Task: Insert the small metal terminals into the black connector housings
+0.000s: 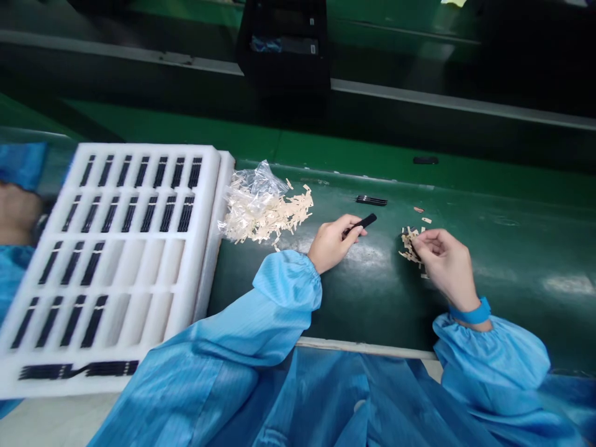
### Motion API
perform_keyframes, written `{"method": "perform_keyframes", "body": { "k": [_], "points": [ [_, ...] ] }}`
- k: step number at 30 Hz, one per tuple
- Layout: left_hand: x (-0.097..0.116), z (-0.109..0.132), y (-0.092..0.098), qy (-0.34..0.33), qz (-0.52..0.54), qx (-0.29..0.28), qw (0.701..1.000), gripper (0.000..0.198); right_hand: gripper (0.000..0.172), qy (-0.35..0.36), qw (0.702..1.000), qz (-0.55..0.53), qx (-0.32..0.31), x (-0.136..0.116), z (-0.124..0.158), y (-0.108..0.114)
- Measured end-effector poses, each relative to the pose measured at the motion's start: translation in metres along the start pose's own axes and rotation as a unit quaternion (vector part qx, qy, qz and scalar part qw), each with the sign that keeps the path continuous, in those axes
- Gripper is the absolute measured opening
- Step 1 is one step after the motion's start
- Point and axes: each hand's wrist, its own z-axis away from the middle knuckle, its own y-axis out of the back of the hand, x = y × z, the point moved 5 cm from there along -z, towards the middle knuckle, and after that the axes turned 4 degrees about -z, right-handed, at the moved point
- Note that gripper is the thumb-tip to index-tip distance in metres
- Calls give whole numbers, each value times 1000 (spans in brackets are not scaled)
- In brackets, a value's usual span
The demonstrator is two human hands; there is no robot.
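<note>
Closed around a small black strip [367, 222], my left hand [334, 242] is over the green work surface. My right hand [444, 264] has its fingertips pinched at a small pile of beige pieces [408, 247]; whatever is between those fingertips is too small to make out. Just beyond my left hand lies a short stack of black strips [371, 200]. A larger heap of beige pieces [284, 217], partly under a clear plastic bag [264, 181], sits to the left of my hands.
At the left stands a white foam tray [193, 267] with black strips in many slots, on top of another tray. A co-worker's arm [18, 214] is at the far left edge. A black piece [425, 160] lies farther back, and a dark box [284, 49] stands behind.
</note>
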Motion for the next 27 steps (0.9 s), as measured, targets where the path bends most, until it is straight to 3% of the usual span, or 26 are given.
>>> {"method": "perform_keyframes", "body": {
  "k": [6, 10, 16, 21, 27],
  "points": [
    [0, 1, 0, -1, -8, -4, 1000, 14, 33, 26, 998, 51, -27, 11, -5, -12],
    [1, 1, 0, 0, -16, -4, 1000, 15, 30, 27, 998, 56, -2, 8, -4, -10],
    [0, 1, -1, -2, -23, -5, 1000, 15, 29, 82, 987, 124, 57, -2, -6, 3],
    [-1, 1, -1, 0, -20, -6, 1000, 14, 36, -5, 1000, -9, 22, 8, -12, -2],
    [-1, 0, -2, 1, -15, -7, 1000, 14, 33, -8, 995, -88, 37, 1, -15, 0]
  ]
}}
